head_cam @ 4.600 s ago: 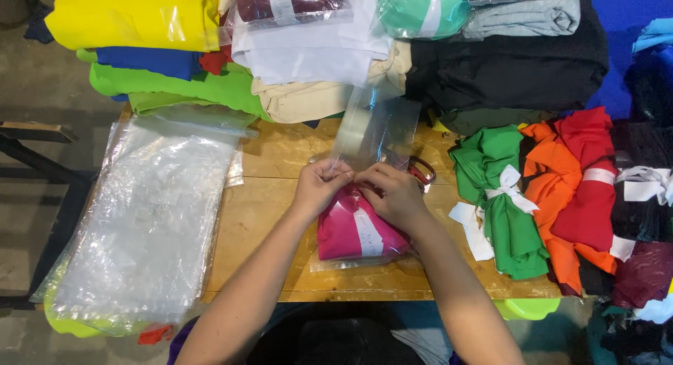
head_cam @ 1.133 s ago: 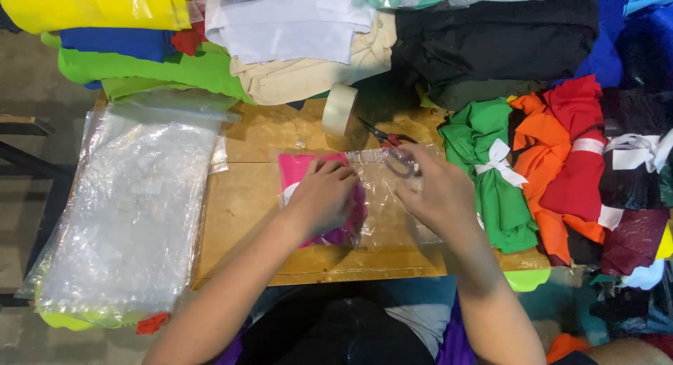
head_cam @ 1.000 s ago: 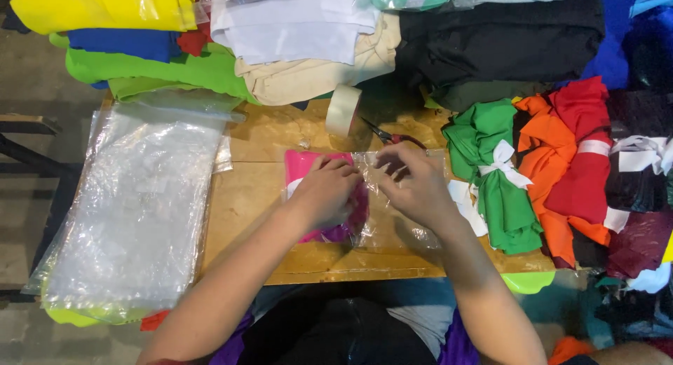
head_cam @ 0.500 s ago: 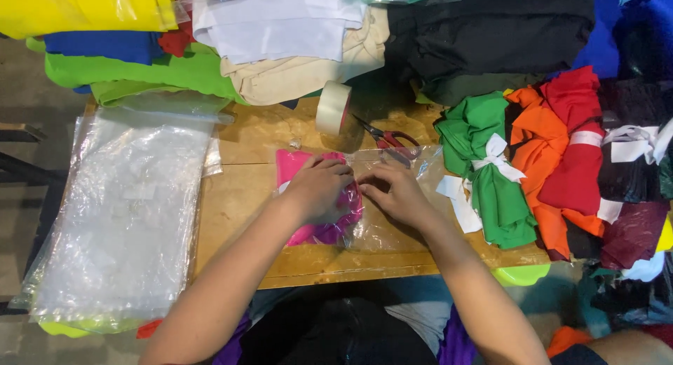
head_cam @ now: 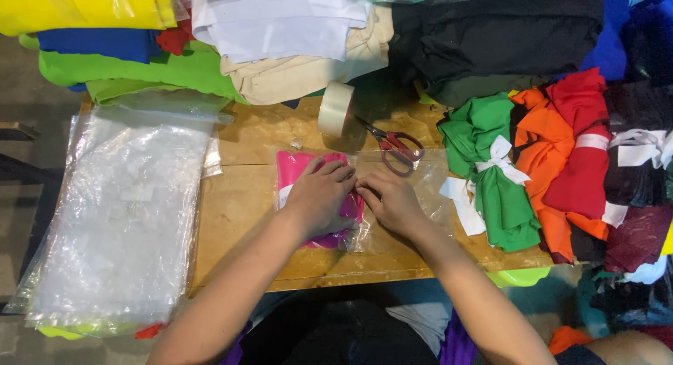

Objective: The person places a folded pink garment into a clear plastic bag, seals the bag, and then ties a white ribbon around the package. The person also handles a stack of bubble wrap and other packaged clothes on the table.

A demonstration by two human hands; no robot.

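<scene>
**Folding the bag over the pink cloth**

I see both hands on the packet in the middle of the table. The left hand (head_cam: 319, 197) lies flat on the pink cloth (head_cam: 298, 170), fingers spread and pressing down; it is not closed around anything. The right hand (head_cam: 389, 200) rests just beside it, fingertips on the clear bag (head_cam: 420, 190) where the empty part of the bag begins. I cannot tell if these fingers pinch the plastic or only push it flat.

I judge that the cloth is already inside the bag and the step in hand is to flatten the loose end and fold it over. The next move, I think, needs the left hand to hold the packet firm while the right one brings the flap across without trapping air. The tape (head_cam: 336, 109) stands on its edge near the far side, and the scissors (head_cam: 396, 146) lie just beyond the bag, both in easy reach.

The table (head_cam: 245, 211) is bare yellowish wood. On its left side is a thick pile of bags (head_cam: 126, 211), hanging a little over the edge. Along the back are stacks of folded cloth (head_cam: 301, 50), and on the right are tied bundles (head_cam: 491, 176) in green, orange and red. The floor looks like grey concrete.
</scene>
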